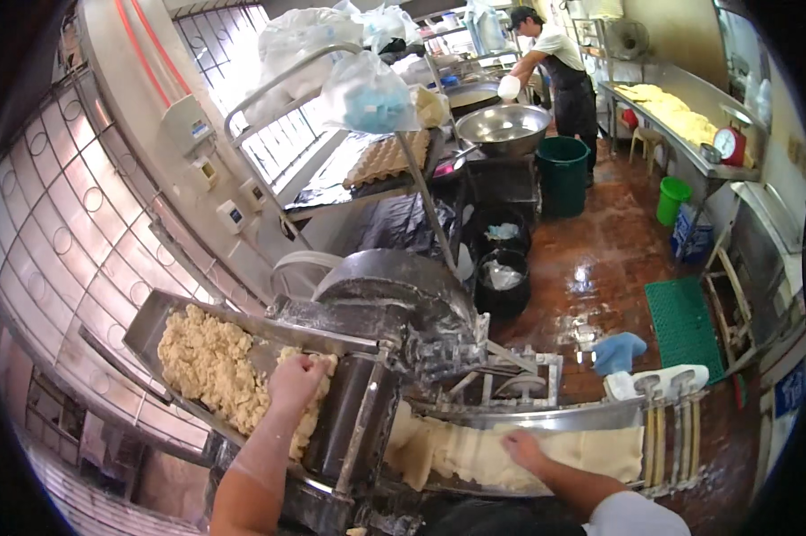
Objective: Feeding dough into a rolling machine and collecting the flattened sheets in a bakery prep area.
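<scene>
My left hand is curled into a fist against crumbly dough at the feed end of a metal trough. Just right of that hand lies the dark roller of a dough sheeter, with a metal bar along it. My right hand rests on a flattened dough sheet on the sheeter's outfeed bed. Its fingers look bent and blurred, and I cannot tell whether they pinch the sheet. Toward the rollers, the sheet is folded and ragged-edged.
The sheeter's floury wheel guard rises behind the trough. Pale end rollers border the bed, near a blue cloth. Beyond are black bins, a large steel bowl and a co-worker. The tiled floor looks wet.
</scene>
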`<action>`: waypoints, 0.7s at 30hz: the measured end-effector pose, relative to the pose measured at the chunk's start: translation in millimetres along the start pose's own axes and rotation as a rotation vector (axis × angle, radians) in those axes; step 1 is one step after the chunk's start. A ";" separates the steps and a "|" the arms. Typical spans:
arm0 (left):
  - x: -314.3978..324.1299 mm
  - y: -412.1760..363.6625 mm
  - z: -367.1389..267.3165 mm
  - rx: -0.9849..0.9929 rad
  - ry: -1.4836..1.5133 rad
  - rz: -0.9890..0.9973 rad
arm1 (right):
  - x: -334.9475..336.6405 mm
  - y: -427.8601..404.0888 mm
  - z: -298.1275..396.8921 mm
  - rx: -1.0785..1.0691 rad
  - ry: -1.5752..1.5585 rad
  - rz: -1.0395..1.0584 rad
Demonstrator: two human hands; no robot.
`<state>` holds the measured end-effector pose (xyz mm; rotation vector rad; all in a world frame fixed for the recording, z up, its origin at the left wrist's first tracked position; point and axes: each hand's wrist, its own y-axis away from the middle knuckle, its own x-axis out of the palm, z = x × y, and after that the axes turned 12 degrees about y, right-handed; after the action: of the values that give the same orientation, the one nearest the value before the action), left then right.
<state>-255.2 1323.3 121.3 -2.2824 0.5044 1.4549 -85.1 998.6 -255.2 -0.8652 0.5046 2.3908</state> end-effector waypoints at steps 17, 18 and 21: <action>15.3 -16.9 12.5 -0.024 -0.139 -0.039 | 131.9 -149.0 251.5 0.265 -1.548 0.709; 14.8 -17.4 19.3 -0.041 -0.065 -0.035 | 132.4 -150.2 259.1 0.269 -1.553 0.714; 10.3 -17.4 16.4 -0.057 0.059 0.032 | 126.9 -147.9 266.9 0.300 -1.541 0.702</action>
<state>-255.2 1345.5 107.8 -2.3780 0.5250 1.4387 -203.2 1295.5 -170.8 1.4632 0.4659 2.5742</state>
